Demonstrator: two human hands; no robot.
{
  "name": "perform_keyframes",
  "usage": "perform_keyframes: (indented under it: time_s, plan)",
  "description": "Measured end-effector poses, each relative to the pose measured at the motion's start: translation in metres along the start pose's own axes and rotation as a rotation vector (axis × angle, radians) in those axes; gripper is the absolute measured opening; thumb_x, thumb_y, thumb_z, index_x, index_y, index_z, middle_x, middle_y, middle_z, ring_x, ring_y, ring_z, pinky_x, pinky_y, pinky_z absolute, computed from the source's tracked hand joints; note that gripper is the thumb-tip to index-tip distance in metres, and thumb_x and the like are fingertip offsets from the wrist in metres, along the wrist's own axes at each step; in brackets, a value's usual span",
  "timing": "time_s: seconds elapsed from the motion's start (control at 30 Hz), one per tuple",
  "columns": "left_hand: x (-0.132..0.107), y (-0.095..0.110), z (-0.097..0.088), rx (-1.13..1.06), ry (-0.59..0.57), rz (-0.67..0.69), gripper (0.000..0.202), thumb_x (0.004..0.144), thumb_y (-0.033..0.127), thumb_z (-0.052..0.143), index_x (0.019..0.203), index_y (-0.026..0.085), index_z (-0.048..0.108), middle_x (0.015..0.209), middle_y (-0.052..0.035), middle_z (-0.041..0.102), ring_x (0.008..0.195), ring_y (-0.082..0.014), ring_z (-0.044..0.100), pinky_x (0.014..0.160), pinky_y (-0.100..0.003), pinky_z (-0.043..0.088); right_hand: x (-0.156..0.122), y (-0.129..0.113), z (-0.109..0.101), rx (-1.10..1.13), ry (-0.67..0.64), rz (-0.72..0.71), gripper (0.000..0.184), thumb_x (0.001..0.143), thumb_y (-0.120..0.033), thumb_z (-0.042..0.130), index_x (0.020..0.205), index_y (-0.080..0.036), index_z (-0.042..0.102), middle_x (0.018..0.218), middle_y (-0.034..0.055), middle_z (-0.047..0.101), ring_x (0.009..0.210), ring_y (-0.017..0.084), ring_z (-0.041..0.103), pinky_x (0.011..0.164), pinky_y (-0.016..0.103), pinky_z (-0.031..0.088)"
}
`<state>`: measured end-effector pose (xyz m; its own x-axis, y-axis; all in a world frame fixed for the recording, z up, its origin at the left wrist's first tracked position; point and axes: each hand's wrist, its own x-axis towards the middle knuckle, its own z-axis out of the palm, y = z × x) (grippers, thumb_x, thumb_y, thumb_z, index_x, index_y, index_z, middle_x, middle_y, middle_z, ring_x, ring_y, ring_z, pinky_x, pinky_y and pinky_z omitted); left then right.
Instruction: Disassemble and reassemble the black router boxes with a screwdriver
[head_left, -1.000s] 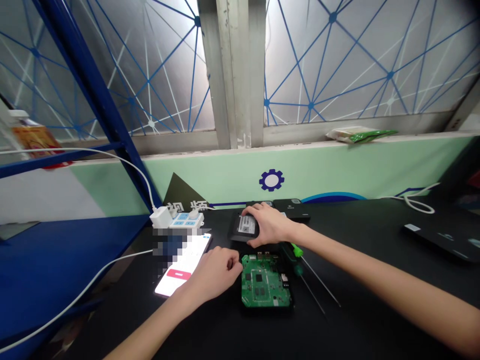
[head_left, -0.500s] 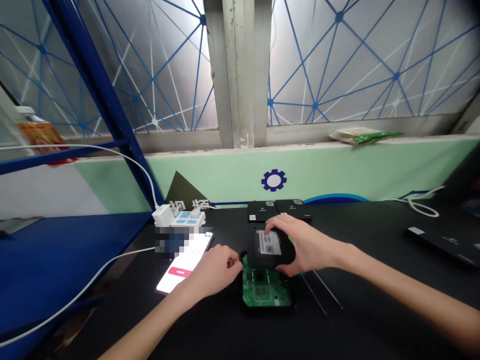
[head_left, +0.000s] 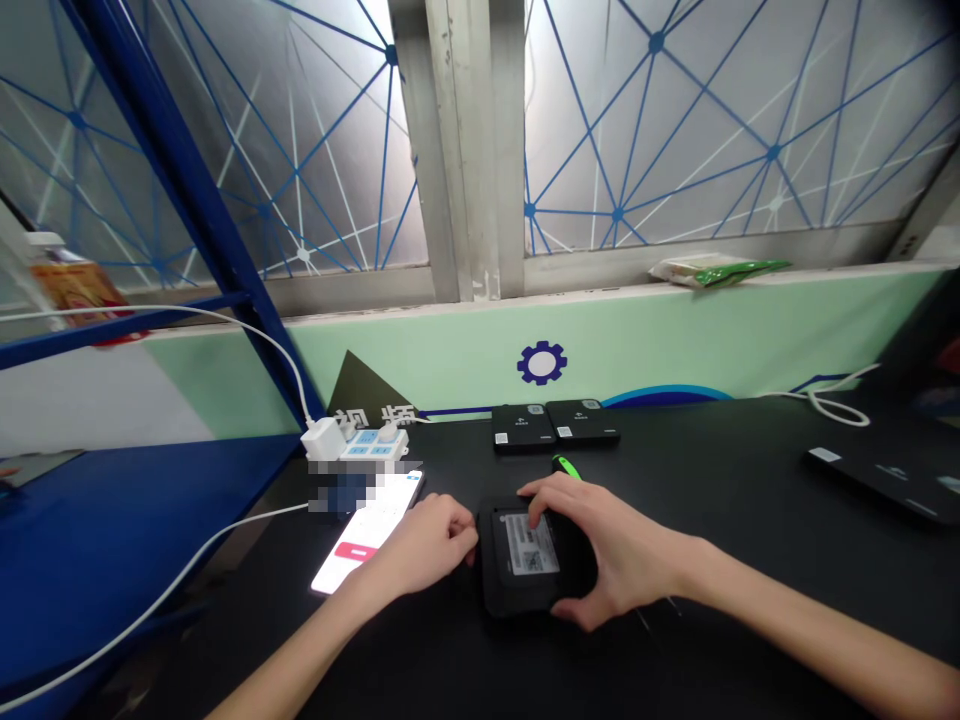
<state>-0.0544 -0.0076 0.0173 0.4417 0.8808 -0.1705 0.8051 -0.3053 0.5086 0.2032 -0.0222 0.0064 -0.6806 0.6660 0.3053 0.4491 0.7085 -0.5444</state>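
Observation:
A black plastic cover [head_left: 499,590] with a white printed label lies flat in front of me, and the green circuit board beneath it is hidden. My right hand [head_left: 589,545] spans the cover's right side, fingers on its far edge and top, thumb at the near right corner. My left hand [head_left: 435,540] is closed at the cover's left edge, fingertips curled against it; what they pinch, if anything, is hidden. Just beyond my right hand pokes out a black and green handle [head_left: 568,466]. A lit phone [head_left: 367,535] lies left, partly behind my left hand.
Two flat black boxes [head_left: 521,427] stand by the wall, and a longer black device [head_left: 885,485] lies at right. A white power strip [head_left: 375,445] with a charger [head_left: 324,439] sits at back left. Thin metal rods [head_left: 646,622] show under my right forearm.
My right hand has lowered the cover toward me, over the green circuit board, which no longer shows. The green handle has come into view. My left hand has barely moved.

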Motion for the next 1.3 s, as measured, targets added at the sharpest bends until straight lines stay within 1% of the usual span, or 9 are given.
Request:
perform_keyframes:
  time_s: [0.2,0.37,0.47,0.6,0.67,0.87,1.07,1.2,1.3]
  plan:
    - [0.0001,-0.0020,0.0014,-0.004,0.007,-0.004,0.026,0.079,0.019,0.044,0.057,0.020,0.057,0.049,0.0030,0.053,0.047,-0.0137,0.050,0.047,-0.023,0.029,0.0007,-0.0014,0.0038,0.011,-0.009,0.028,0.059,0.054,-0.032,0.086,0.104,-0.025,0.057,0.129,0.0096,0.057,0.112,0.029,0.057,0.096,0.041,0.046]
    - [-0.0003,-0.0021,0.0012,-0.003,0.003,-0.001,0.027,0.081,0.020,0.044,0.057,0.020,0.056,0.049,0.0033,0.053,0.047,-0.0134,0.049,0.047,-0.023,0.029,0.0008,-0.0025,0.0045,0.022,-0.025,0.047,0.057,0.053,-0.032,0.086,0.102,-0.023,0.058,0.124,0.0097,0.058,0.113,0.030,0.056,0.097,0.042,0.046]
    - [0.0000,-0.0024,0.0013,-0.002,0.004,0.002,0.028,0.082,0.021,0.044,0.057,0.020,0.056,0.049,0.0031,0.053,0.047,-0.0134,0.049,0.046,-0.023,0.029,0.0011,-0.0018,0.0041,0.033,-0.036,0.032,0.063,0.053,-0.033,0.086,0.109,-0.021,0.059,0.125,0.0104,0.058,0.116,0.030,0.055,0.100,0.043,0.045]
    - [0.0004,-0.0034,0.0016,0.000,0.010,0.006,0.030,0.085,0.023,0.043,0.058,0.020,0.057,0.049,0.0029,0.053,0.047,-0.0138,0.051,0.047,-0.023,0.030,-0.0002,0.0001,0.0040,0.018,-0.057,0.009,0.079,0.057,-0.035,0.085,0.129,-0.020,0.057,0.133,0.0124,0.057,0.123,0.031,0.052,0.106,0.044,0.042]
    - [0.0002,-0.0036,0.0016,0.000,0.011,0.006,0.030,0.085,0.024,0.043,0.058,0.020,0.057,0.049,0.0028,0.053,0.047,-0.0140,0.051,0.047,-0.024,0.031,-0.0016,0.0008,0.0041,-0.001,-0.076,0.022,0.081,0.060,-0.037,0.084,0.135,-0.021,0.056,0.139,0.0134,0.054,0.128,0.033,0.049,0.109,0.046,0.039]
    - [-0.0007,-0.0020,0.0013,0.003,0.029,-0.007,0.031,0.086,0.024,0.041,0.061,0.020,0.059,0.052,0.0021,0.057,0.050,-0.0150,0.055,0.049,-0.024,0.034,-0.0052,0.0006,0.0051,-0.053,-0.114,0.049,0.079,0.067,-0.038,0.081,0.141,-0.028,0.054,0.150,0.0112,0.046,0.135,0.035,0.043,0.113,0.052,0.034]
    - [0.0000,-0.0014,0.0016,0.023,0.056,0.004,0.031,0.086,0.022,0.040,0.060,0.020,0.058,0.055,0.0016,0.058,0.053,-0.0153,0.054,0.050,-0.025,0.030,-0.0072,0.0006,0.0066,-0.054,-0.132,0.062,0.078,0.075,-0.048,0.077,0.145,-0.030,0.049,0.155,0.0115,0.040,0.140,0.035,0.038,0.112,0.055,0.035]
    - [-0.0008,-0.0011,0.0018,0.039,0.069,0.013,0.032,0.087,0.021,0.039,0.060,0.020,0.056,0.057,0.0013,0.058,0.055,-0.0159,0.055,0.052,-0.025,0.031,-0.0074,0.0011,0.0073,-0.049,-0.141,0.079,0.077,0.077,-0.055,0.075,0.145,-0.031,0.050,0.156,0.0113,0.039,0.141,0.036,0.037,0.112,0.056,0.035]
    - [-0.0019,-0.0005,0.0019,0.057,0.080,0.017,0.032,0.088,0.021,0.040,0.060,0.020,0.055,0.058,0.0009,0.059,0.058,-0.0163,0.056,0.053,-0.026,0.031,-0.0080,0.0010,0.0073,-0.066,-0.144,0.085,0.076,0.077,-0.055,0.075,0.145,-0.031,0.051,0.156,0.0112,0.039,0.141,0.037,0.037,0.112,0.057,0.035]
